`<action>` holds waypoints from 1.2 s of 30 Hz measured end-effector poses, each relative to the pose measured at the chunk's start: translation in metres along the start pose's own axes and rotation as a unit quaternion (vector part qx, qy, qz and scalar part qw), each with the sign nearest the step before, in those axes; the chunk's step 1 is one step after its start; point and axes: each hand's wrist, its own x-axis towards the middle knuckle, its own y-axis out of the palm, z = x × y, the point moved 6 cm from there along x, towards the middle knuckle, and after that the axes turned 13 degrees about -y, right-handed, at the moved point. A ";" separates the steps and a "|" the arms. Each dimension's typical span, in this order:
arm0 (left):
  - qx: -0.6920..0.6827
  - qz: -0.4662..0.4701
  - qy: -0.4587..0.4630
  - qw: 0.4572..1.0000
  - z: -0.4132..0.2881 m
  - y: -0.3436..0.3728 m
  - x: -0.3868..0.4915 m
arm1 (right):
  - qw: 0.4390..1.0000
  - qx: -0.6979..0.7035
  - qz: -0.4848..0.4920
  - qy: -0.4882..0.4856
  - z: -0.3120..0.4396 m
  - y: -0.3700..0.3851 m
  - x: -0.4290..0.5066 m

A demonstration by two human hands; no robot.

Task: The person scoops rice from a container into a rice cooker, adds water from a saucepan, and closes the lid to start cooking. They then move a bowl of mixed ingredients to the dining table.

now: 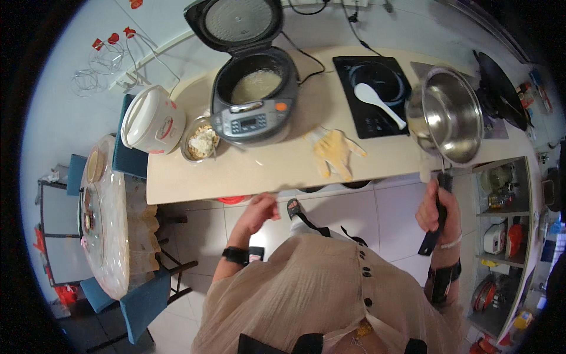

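My right hand (pixel 442 208) grips the long black handle (pixel 441 203) of a stainless steel saucepan (pixel 453 117). The pan is tilted, its shiny inside facing me, above the right part of the counter. Beside it, a white plastic spoon (pixel 378 104) lies across a black induction cooktop (pixel 376 73). My left hand (pixel 264 209) hovers just off the counter's front edge, fingers curled, with nothing visible in it. A rice cooker (pixel 254 117) stands with its lid (pixel 239 20) raised; pale, wet-looking contents (pixel 258 86) show inside. Closer to the edge lies a yellow-and-white work glove (pixel 331 150).
Left of the cooker sit a metal bowl (pixel 188 152) of pale food and a white lidded rice cooker (pixel 154 124). A black wok (pixel 499 88) rests at the far right. Shelves (pixel 502 214) stand below right; a round covered table (pixel 112 221) and blue chairs (pixel 146 301) are left.
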 end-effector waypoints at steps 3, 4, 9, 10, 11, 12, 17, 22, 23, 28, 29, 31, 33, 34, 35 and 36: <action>0.047 0.119 -0.033 0.991 0.033 0.109 0.018 | 0.989 -0.113 -0.091 -0.027 0.038 -0.067 -0.086; 0.074 0.153 -0.044 0.985 0.044 0.149 0.022 | 0.980 -0.147 -0.131 -0.035 0.050 -0.088 -0.117; 0.242 0.277 -0.125 0.922 0.108 0.325 0.015 | 0.950 -0.136 -0.264 -0.099 0.092 -0.167 -0.260; 0.278 0.309 -0.119 0.902 0.117 0.355 0.021 | 0.942 -0.126 -0.288 -0.118 0.089 -0.184 -0.272; 0.315 0.341 -0.117 0.878 0.128 0.390 0.023 | 0.935 -0.129 -0.297 -0.145 0.092 -0.198 -0.285; 0.348 0.370 -0.126 0.852 0.145 0.430 0.021 | 0.921 -0.132 -0.322 -0.176 0.099 -0.218 -0.305; 0.462 0.490 -0.180 0.717 0.256 0.574 -0.008 | 0.849 -0.106 -0.454 -0.250 0.107 -0.305 -0.375; 0.490 0.580 -0.253 0.599 0.342 0.708 -0.025 | 0.799 -0.053 -0.502 -0.328 0.146 -0.390 -0.404; 0.490 0.576 -0.269 0.596 0.349 0.726 -0.030 | 0.799 -0.030 -0.494 -0.341 0.163 -0.397 -0.405; 0.505 0.601 -0.302 0.541 0.404 0.843 -0.042 | 0.773 -0.027 -0.550 -0.315 0.230 -0.460 -0.434; 0.495 0.614 -0.315 0.527 0.413 0.865 -0.044 | 0.766 -0.019 -0.541 -0.345 0.246 -0.473 -0.441; 0.482 0.635 -0.311 0.518 0.429 0.899 -0.048 | 0.779 -0.037 -0.524 -0.342 0.265 -0.495 -0.458; 0.483 0.644 -0.316 0.503 0.446 0.933 -0.045 | 0.812 -0.020 -0.499 -0.301 0.272 -0.512 -0.481; 0.503 0.630 -0.318 0.500 0.455 0.948 -0.039 | 0.792 -0.046 -0.516 -0.323 0.277 -0.520 -0.493; 0.510 0.625 -0.317 0.499 0.466 0.966 -0.040 | 0.779 -0.058 -0.545 -0.305 0.279 -0.525 -0.514; 0.515 0.620 -0.315 0.501 0.476 0.982 -0.038 | 0.767 -0.071 -0.572 -0.283 0.280 -0.527 -0.537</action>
